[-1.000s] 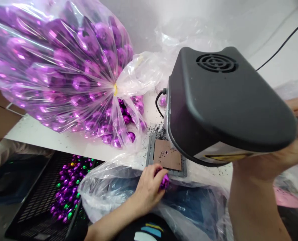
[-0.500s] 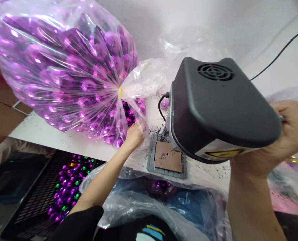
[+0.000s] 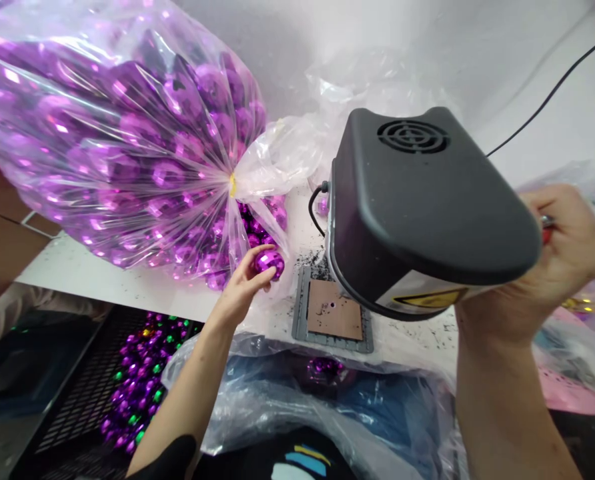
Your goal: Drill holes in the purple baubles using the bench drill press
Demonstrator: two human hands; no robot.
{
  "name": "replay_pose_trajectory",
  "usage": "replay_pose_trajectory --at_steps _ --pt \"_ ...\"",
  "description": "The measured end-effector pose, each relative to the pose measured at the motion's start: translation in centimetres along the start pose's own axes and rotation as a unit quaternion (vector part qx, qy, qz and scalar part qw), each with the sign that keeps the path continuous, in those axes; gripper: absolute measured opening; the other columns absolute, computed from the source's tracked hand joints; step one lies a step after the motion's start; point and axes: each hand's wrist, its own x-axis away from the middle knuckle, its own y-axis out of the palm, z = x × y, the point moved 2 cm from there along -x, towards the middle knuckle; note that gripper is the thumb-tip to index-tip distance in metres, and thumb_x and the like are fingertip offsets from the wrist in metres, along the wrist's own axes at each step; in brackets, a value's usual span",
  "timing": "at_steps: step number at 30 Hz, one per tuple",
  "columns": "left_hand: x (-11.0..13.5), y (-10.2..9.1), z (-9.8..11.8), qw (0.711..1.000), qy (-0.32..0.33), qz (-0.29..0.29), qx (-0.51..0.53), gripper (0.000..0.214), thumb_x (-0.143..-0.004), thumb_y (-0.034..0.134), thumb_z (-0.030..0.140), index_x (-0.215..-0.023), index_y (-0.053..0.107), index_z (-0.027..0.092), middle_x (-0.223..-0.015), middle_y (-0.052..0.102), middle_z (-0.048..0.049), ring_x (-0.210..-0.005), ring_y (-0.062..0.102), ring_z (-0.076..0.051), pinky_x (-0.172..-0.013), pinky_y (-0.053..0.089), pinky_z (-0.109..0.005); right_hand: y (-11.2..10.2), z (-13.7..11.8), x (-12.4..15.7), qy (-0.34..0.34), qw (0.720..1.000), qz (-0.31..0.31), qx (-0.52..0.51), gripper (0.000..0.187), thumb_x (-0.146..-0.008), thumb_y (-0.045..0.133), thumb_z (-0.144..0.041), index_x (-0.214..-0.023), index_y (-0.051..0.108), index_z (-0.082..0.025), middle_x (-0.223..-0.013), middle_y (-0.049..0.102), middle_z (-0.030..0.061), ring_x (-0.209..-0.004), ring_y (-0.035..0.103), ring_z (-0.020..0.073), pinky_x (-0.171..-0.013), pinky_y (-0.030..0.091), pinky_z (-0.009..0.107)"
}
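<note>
My left hand (image 3: 240, 287) pinches a shiny purple faceted bauble (image 3: 269, 264) between thumb and fingers. It is just in front of the small opening of a big clear plastic bag (image 3: 142, 153) full of purple baubles, tied with a yellow band. My right hand (image 3: 557, 260) is closed round a handle at the right side of a black machine (image 3: 427, 207); the machine's body hides most of the grip, and a metal tip with a bit of red shows. Under the machine lies a brown square plate (image 3: 327, 320) with a small hole, on a grey base (image 3: 301, 320).
A black crate (image 3: 72, 400) with small purple and green baubles stands below the table at left. Dark flakes lie on the white table (image 3: 102, 267). Clear plastic sheeting (image 3: 277, 407) covers my lap, with a purple bauble (image 3: 325, 369) there. A cardboard box (image 3: 7, 233) is at far left.
My left hand has come out of the bag opening toward me, now with a purple bauble in its fingers. My right hand stays at the machine. The view has shifted slightly.
</note>
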Motion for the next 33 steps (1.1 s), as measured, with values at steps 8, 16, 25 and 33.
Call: replay_pose_trajectory --at_steps 8,16,25,33 --pt "3.7 4.9 -2.8 0.986 -0.06 -0.076 0.137 0.049 -0.092 0.065 0.053 -0.132 0.06 0.026 -0.115 0.069 -0.0085 -0.096 0.068 -0.021 -0.074 0.054 -0.031 0.2 0.2 -0.3 0.011 0.999 -0.02 -0.026 0.036 -0.094 0.053 -0.04 -0.068 0.05 -0.016 -0.06 0.041 -0.0049 -0.058 0.035 0.0031 -0.058 0.024 0.025" --pt "2.9 8.9 -7.1 0.984 0.081 -0.015 -0.159 0.045 -0.087 0.072 0.037 -0.128 0.062 0.021 -0.129 0.068 -0.0112 -0.12 0.063 -0.029 -0.108 0.048 -0.047 0.2 0.1 -0.2 0.031 0.998 -0.033 -0.035 0.031 -0.092 0.055 -0.037 -0.068 0.05 -0.017 -0.058 0.036 -0.0059 -0.058 0.031 0.0042 -0.058 0.023 0.024" --pt "2.4 11.0 -7.7 0.935 0.182 -0.044 -0.3 0.038 -0.09 0.069 0.031 -0.126 0.062 0.021 -0.132 0.064 -0.0128 -0.124 0.059 -0.03 -0.11 0.046 -0.05 0.2 0.0 -0.2 0.032 0.998 -0.033 -0.039 0.029 -0.092 0.056 -0.033 -0.069 0.052 -0.016 -0.059 0.038 -0.0056 -0.059 0.033 0.0038 -0.059 0.024 0.024" --pt "2.3 11.9 -7.5 0.938 0.162 -0.045 -0.302 0.039 -0.094 0.063 0.039 -0.128 0.06 0.021 -0.13 0.065 -0.0122 -0.125 0.057 -0.029 -0.113 0.041 -0.052 0.3 0.3 -0.3 0.036 0.998 -0.025 -0.037 0.029 -0.09 0.056 -0.034 -0.068 0.053 -0.015 -0.058 0.039 -0.0057 -0.057 0.032 0.003 -0.057 0.022 0.023"
